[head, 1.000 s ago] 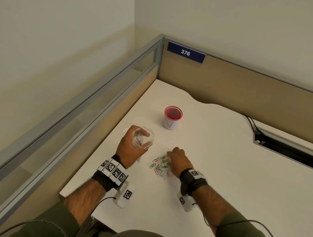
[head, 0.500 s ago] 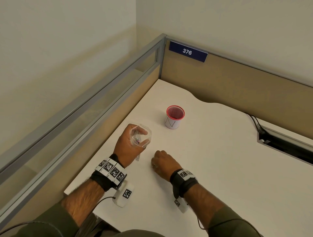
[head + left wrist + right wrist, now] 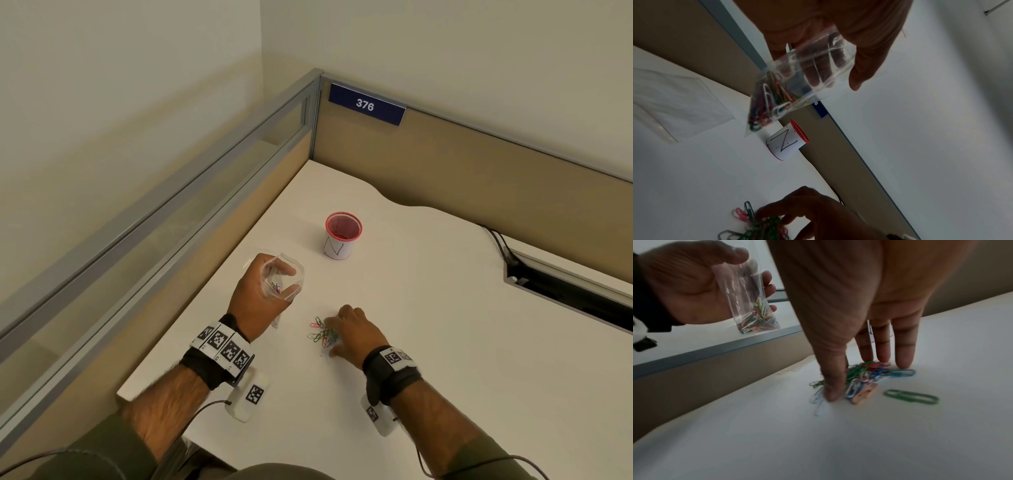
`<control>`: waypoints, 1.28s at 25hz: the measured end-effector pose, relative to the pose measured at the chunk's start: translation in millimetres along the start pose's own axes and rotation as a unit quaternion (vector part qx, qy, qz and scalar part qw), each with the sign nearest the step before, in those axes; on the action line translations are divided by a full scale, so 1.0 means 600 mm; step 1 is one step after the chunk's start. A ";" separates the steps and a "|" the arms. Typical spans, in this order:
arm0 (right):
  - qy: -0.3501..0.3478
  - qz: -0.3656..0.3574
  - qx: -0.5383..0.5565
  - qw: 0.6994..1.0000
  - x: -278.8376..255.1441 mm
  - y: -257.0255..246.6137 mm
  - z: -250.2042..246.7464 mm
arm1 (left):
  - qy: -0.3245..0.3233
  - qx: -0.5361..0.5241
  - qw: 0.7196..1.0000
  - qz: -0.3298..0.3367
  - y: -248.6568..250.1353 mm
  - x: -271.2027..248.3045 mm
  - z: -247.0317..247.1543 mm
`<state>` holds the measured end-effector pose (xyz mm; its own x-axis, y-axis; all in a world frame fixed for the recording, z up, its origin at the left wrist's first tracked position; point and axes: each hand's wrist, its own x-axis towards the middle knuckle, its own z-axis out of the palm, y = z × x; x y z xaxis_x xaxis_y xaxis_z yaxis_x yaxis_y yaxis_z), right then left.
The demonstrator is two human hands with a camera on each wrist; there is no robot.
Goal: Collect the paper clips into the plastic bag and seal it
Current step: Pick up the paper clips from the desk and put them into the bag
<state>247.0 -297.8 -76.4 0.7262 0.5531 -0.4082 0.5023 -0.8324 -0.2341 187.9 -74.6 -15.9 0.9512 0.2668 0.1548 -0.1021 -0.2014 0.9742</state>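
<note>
My left hand [image 3: 263, 294] grips a small clear plastic bag [image 3: 283, 277] just above the white desk, mouth up and open. Several coloured paper clips [image 3: 766, 100] lie at its bottom, seen also in the right wrist view inside the bag [image 3: 751, 305]. To its right a heap of coloured paper clips [image 3: 318, 334] lies on the desk. My right hand [image 3: 337, 339] is arched over the heap, thumb [image 3: 831, 391] and fingertips [image 3: 902, 360] pinching it together. One green clip [image 3: 911, 396] lies apart, and a small orange peg [image 3: 864, 393] sits in the heap.
A red-rimmed white cup [image 3: 342, 240] marked with an N stands further back on the desk [image 3: 445, 342]. A second flat clear bag [image 3: 674, 100] lies near the left hand. Partition walls [image 3: 479, 178] close the left and far sides; a cable slot [image 3: 565, 291] opens at right.
The right hand slid left over the heap, covering it, then drew back right; the heap now looks tighter. The left hand with the bag has stayed in place.
</note>
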 end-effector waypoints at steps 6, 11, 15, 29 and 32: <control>0.057 0.007 -0.045 0.997 0.023 -0.019 0.001 | 0.007 0.005 1.000 -0.013 0.000 0.005 -0.009; 0.099 0.065 0.071 0.991 0.027 0.000 -0.038 | 0.014 0.012 1.000 -0.015 -0.004 0.009 -0.011; 0.184 0.083 0.222 0.954 -0.002 -0.001 -0.105 | 0.008 0.012 1.000 -0.019 -0.013 0.011 -0.006; 0.260 -0.124 0.214 0.933 -0.054 -0.188 -0.253 | -0.021 0.033 0.999 -0.016 -0.003 0.015 0.022; 0.296 -0.127 0.228 0.919 -0.062 -0.182 -0.257 | -0.023 0.021 0.999 -0.004 -0.001 0.014 0.016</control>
<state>237.5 -222.4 100.6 0.8083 0.5414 0.2313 0.5405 -0.5269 -0.6559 198.9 -80.9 -16.6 0.9647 0.2246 0.1374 -0.0822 -0.2391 0.9675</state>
